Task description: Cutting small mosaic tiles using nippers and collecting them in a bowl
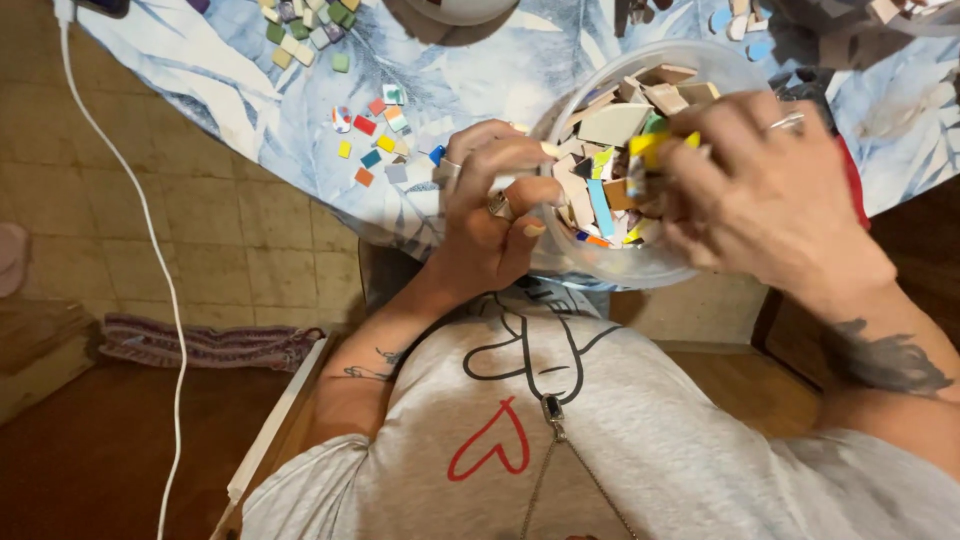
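Note:
A clear plastic bowl [690, 58] full of coloured tile pieces [612, 150] rests at the near edge of a table covered with a blue-and-white leaf-print cloth [480, 70]. My left hand [490, 205], with rings on it, grips the bowl's left rim, thumb and fingers curled around it. My right hand [765, 190] reaches into the bowl from the right, its fingers buried among the pieces near a yellow one [650, 148]; whether it pinches a piece is hidden.
Small loose tiles in red, yellow, teal and orange [375, 140] lie on the cloth left of the bowl. A second cluster of green and beige tiles [305, 30] sits farther back. A white cable [150, 240] hangs down over the tiled floor. A striped rug [200, 342] lies below.

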